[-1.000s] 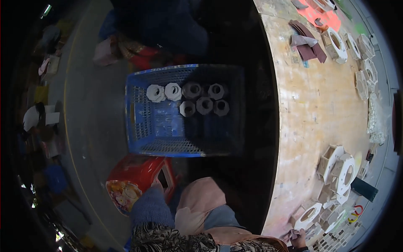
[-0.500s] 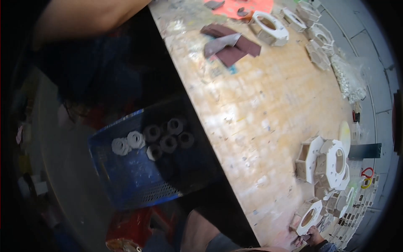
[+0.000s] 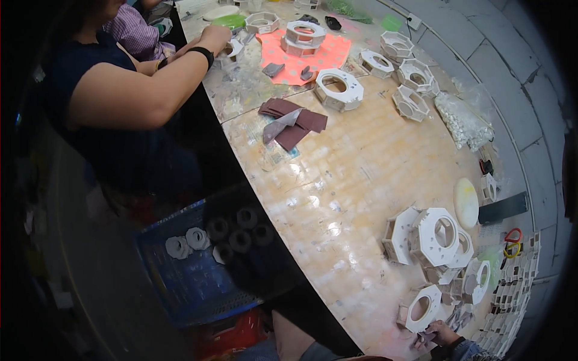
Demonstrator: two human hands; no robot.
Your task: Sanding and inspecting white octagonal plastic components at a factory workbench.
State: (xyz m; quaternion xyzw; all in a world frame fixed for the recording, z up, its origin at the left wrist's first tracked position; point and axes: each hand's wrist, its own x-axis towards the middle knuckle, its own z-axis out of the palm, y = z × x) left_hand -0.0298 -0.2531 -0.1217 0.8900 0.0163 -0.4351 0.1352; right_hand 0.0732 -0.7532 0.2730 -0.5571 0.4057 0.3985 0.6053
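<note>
At the lower right edge, my right hand (image 3: 444, 333) has its fingers closed around a small greyish-brown folded piece, seemingly sandpaper (image 3: 425, 338). It is right beside a white octagonal frame (image 3: 419, 308) with a round opening, which stands on the table. Some fingertips show left of the piece; whose hand they belong to is unclear. My left hand cannot be made out otherwise. Behind that frame, several more white octagonal frames (image 3: 435, 236) stand in a cluster, some stacked. Crumpled grey scraps (image 3: 460, 317) lie next to my right hand.
A blue crate (image 3: 180, 289) with white rings stands below the table's left edge. Brown sandpaper sheets (image 3: 293, 123) lie on the table (image 3: 337, 198). At the far left a co-worker's arm (image 3: 135, 96) reaches over. A bag of white pieces (image 3: 460, 120) and scissors (image 3: 512, 242) lie rightward.
The view has shifted, so the table's contents appear lower and further left. More of the co-worker and the far end now shows. My right hand stays by the same frame.
</note>
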